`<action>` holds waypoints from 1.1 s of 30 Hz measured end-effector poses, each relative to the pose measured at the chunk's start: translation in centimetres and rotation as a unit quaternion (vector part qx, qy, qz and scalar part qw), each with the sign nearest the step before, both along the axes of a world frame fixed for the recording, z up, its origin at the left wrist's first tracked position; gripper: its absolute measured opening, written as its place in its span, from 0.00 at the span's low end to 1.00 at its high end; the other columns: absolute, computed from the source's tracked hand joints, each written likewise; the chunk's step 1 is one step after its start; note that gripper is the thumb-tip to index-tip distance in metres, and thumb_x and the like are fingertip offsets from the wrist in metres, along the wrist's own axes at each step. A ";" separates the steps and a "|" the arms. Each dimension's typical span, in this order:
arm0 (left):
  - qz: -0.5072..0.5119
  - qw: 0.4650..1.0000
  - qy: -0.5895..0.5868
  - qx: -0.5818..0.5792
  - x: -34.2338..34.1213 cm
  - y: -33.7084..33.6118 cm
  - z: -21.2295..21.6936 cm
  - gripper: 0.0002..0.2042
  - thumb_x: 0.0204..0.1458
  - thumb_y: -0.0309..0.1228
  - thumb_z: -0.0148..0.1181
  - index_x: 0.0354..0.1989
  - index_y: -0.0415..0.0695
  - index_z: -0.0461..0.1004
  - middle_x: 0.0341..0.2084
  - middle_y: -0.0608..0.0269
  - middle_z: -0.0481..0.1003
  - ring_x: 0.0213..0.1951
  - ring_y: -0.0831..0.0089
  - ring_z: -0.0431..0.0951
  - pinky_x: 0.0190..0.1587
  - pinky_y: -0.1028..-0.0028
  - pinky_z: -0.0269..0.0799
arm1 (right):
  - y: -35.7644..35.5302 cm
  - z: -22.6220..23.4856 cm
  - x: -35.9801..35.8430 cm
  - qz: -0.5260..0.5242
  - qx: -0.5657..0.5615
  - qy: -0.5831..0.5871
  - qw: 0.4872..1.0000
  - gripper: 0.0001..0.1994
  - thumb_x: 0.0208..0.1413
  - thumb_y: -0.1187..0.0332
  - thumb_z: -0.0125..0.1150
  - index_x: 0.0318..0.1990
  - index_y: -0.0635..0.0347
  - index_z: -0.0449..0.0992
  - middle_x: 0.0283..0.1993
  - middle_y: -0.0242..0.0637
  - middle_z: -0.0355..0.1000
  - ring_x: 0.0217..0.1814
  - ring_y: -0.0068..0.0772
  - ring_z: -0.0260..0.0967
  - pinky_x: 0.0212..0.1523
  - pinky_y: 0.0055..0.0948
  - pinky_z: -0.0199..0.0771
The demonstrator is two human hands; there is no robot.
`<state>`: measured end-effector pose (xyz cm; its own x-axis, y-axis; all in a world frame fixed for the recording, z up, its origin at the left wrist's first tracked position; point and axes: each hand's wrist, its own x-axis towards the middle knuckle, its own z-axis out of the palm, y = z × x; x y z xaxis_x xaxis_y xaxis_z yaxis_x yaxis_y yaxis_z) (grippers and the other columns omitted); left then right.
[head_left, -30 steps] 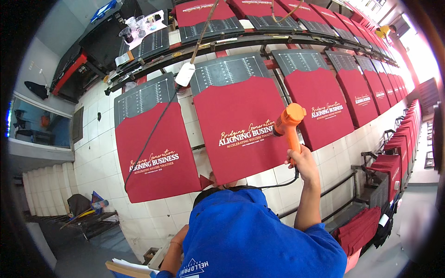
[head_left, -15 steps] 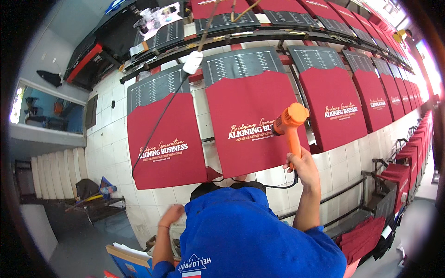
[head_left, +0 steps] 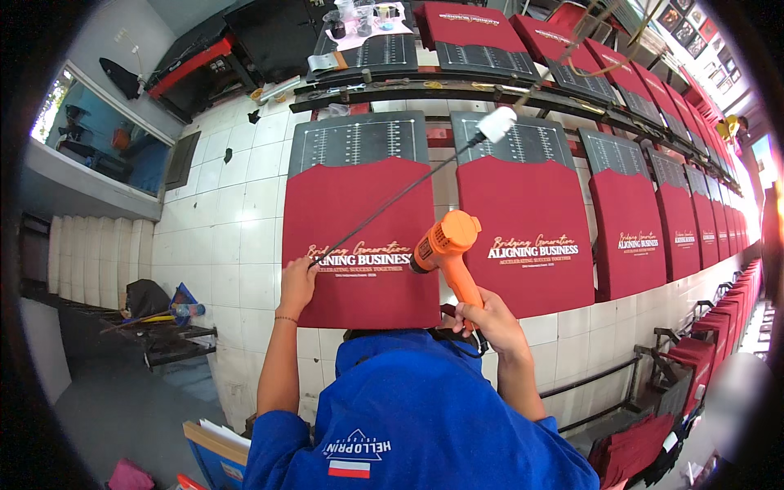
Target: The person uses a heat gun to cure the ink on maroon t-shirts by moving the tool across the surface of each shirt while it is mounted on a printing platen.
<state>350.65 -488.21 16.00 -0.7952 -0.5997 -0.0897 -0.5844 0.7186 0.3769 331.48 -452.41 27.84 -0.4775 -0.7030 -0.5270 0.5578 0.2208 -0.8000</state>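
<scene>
My right hand [head_left: 495,323] is wrapped around the handle of an orange heat gun [head_left: 451,245]. The gun's dark nozzle points left, over the right end of the print on a dark red shirt [head_left: 367,204]. That shirt lies flat on a black printing board [head_left: 359,137] marked with white scales. At the print's left end, my left hand [head_left: 297,287] has its fingers closed on a black power cord [head_left: 392,202]. The cord slants up across the shirt to a white socket connector [head_left: 496,124] that hangs over the boards.
More boards with printed dark red shirts [head_left: 532,229] run off to the right, with another row [head_left: 474,28] behind a black rail [head_left: 457,88]. Cups [head_left: 359,15] stand at the back. Folded red cloth [head_left: 633,447] lies at lower right, near a metal frame [head_left: 596,377].
My body and the heat gun have shifted left, from the second shirt to the leftmost one. My left hand has risen from my side and taken hold of the cord; the connector has swung along.
</scene>
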 end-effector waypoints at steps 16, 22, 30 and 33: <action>0.118 0.966 0.187 0.132 7.8 -14.6 -1.4 0.13 0.65 0.33 0.45 0.32 0.36 0.64 0.17 0.47 0.65 0.21 0.52 0.65 0.28 0.61 0.61 | -12.2 0.8 6.1 -0.109 0.128 0.119 0.978 0.10 0.58 0.69 0.56 0.41 0.66 0.69 0.27 0.32 0.69 0.24 0.24 0.72 0.25 0.22 0.72; 0.032 0.977 0.190 0.093 1.0 -17.4 -4.4 0.10 0.63 0.33 0.48 0.33 0.38 0.66 0.26 0.47 0.70 0.30 0.50 0.70 0.35 0.58 0.65 | -13.1 1.5 6.1 -0.138 0.143 0.082 0.977 0.08 0.57 0.70 0.56 0.40 0.65 0.69 0.27 0.32 0.69 0.24 0.25 0.72 0.24 0.22 0.71; 0.005 0.973 0.232 0.004 -6.5 -16.8 -7.7 0.07 0.59 0.30 0.55 0.41 0.40 0.73 0.45 0.53 0.69 0.47 0.52 0.69 0.50 0.59 0.67 | -15.0 1.0 6.3 -0.120 0.146 0.107 0.976 0.12 0.57 0.70 0.56 0.45 0.67 0.69 0.28 0.32 0.70 0.24 0.24 0.72 0.25 0.22 0.72; 0.036 0.969 0.246 0.010 -7.2 -16.4 -9.0 0.07 0.59 0.30 0.54 0.40 0.39 0.72 0.46 0.51 0.68 0.48 0.51 0.69 0.51 0.58 0.67 | -15.6 1.0 6.3 -0.088 0.155 0.092 0.980 0.11 0.56 0.71 0.56 0.45 0.67 0.69 0.28 0.32 0.69 0.25 0.24 0.72 0.25 0.22 0.72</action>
